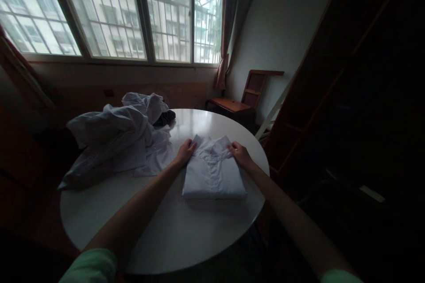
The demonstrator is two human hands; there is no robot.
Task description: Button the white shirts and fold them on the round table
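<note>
A white collared shirt (214, 174) lies folded into a neat rectangle on the round white table (159, 234), its collar facing away from me and its button placket running down the middle. My left hand (186, 151) is closed on the shirt's upper left edge beside the collar. On the opposite side, my right hand (241, 154) pinches the upper right edge near the other collar point. Both forearms reach in from the bottom of the view, with light green sleeves at the elbows.
Crumpled white clothes (116, 137) are heaped on the table's left side, partly hanging over its edge, with a dark item (166, 118) behind. A wooden chair (235, 104) stands beyond the table by the wall. Barred windows (109, 17) span the back. Dark wooden furniture (305, 97) rises at right.
</note>
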